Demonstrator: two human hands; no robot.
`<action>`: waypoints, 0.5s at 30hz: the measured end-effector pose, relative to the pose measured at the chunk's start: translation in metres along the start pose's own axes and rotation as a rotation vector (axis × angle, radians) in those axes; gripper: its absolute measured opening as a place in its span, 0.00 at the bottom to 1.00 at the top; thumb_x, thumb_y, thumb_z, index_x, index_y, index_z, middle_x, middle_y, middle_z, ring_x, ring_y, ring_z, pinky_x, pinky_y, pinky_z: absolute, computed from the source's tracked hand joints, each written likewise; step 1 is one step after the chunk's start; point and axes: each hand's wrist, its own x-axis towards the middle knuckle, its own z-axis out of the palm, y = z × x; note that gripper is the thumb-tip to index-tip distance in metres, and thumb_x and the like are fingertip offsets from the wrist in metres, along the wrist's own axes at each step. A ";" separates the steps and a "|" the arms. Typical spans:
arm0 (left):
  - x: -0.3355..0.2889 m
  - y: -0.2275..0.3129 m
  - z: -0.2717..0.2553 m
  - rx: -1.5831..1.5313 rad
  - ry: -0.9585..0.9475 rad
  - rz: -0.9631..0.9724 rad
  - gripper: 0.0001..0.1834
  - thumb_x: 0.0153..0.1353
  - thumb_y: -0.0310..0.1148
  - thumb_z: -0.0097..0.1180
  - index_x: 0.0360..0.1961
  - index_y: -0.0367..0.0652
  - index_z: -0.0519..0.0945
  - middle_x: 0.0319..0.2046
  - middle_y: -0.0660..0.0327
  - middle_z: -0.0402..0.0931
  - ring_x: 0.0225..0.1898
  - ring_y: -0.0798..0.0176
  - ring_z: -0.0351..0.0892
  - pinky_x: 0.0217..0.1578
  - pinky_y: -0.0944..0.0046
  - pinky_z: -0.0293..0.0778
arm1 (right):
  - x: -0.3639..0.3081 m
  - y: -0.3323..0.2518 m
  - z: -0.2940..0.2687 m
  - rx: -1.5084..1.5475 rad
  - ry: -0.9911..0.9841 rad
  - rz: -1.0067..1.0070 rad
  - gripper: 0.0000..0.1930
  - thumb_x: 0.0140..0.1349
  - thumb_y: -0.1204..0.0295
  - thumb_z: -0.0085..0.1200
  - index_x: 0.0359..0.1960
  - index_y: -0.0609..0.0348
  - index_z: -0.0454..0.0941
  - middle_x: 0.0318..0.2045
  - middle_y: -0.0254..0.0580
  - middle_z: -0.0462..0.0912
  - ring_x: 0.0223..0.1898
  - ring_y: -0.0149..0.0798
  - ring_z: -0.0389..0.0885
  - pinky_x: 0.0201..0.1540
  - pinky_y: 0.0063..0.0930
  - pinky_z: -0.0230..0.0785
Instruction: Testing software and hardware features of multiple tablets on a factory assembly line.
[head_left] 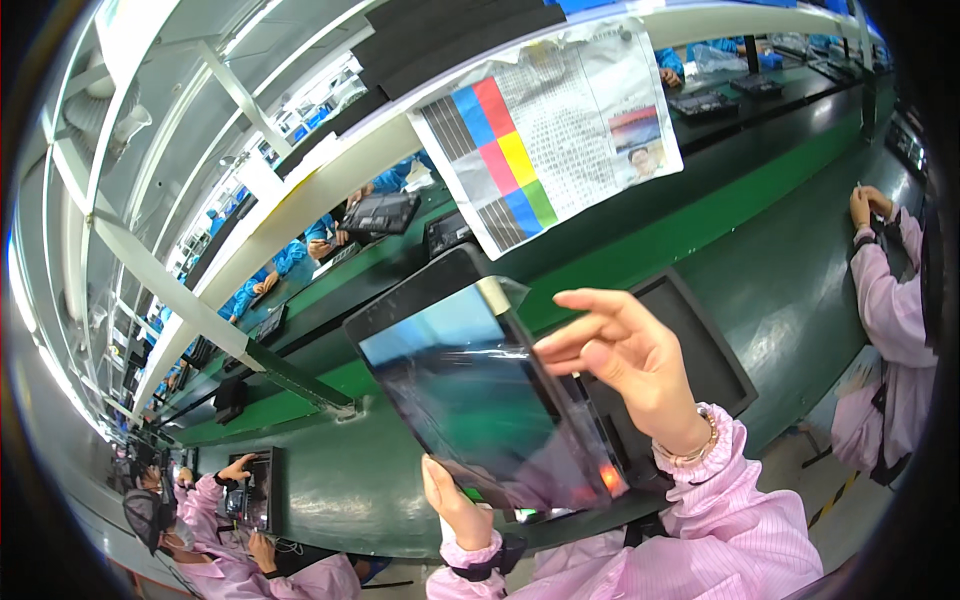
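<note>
A flat black-framed screen point(465, 390), tablet-like and glossy, is held tilted in front of me. Reflections and what looks like clear film lie over its face, and a pale tab point(492, 296) shows at its upper right corner. My left hand point(460, 507) grips its lower left edge, thumb on the front; the fingers behind are hidden. Beside the right edge, my right hand point(630, 355) is raised with its fingers spread, the fingertips close to or touching the frame; I cannot tell which. A small orange-red light point(609, 478) glows near the lower right corner.
Behind the screen, a black tray point(735, 370) rests on the green bench point(400, 495). A printed sheet with colour blocks point(590, 120) hangs from the rail above. Co-workers in pink sit to the left point(205, 550) and right point(885, 300). A slanted metal post point(190, 300) stands at left.
</note>
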 end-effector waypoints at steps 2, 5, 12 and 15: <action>0.008 -0.002 0.012 0.077 0.195 0.132 0.16 0.71 0.40 0.37 0.31 0.39 0.67 0.25 0.68 0.66 0.26 0.74 0.64 0.28 0.73 0.63 | 0.007 -0.003 -0.010 -0.032 0.031 -0.076 0.20 0.66 0.71 0.46 0.58 0.67 0.60 0.43 0.49 0.75 0.41 0.36 0.79 0.46 0.28 0.72; 0.008 -0.008 -0.002 -0.015 -0.174 0.098 0.15 0.69 0.40 0.40 0.36 0.39 0.69 0.28 0.67 0.68 0.27 0.74 0.68 0.29 0.74 0.66 | 0.018 -0.013 -0.021 -0.044 0.062 -0.112 0.19 0.66 0.73 0.45 0.58 0.65 0.62 0.45 0.44 0.70 0.40 0.30 0.77 0.42 0.23 0.70; -0.004 -0.020 0.019 0.059 -0.235 0.156 0.14 0.70 0.38 0.37 0.30 0.41 0.66 0.23 0.70 0.61 0.25 0.76 0.58 0.26 0.74 0.57 | 0.016 -0.021 -0.043 -0.187 -0.049 -0.087 0.18 0.58 0.86 0.42 0.51 0.68 0.72 0.50 0.36 0.70 0.53 0.29 0.69 0.57 0.25 0.59; -0.008 -0.016 0.028 0.098 -0.234 0.222 0.14 0.70 0.38 0.37 0.30 0.41 0.66 0.23 0.70 0.61 0.26 0.76 0.58 0.28 0.74 0.57 | 0.013 -0.020 -0.048 -0.078 0.061 -0.053 0.13 0.62 0.82 0.46 0.47 0.65 0.74 0.41 0.34 0.78 0.43 0.25 0.75 0.49 0.20 0.66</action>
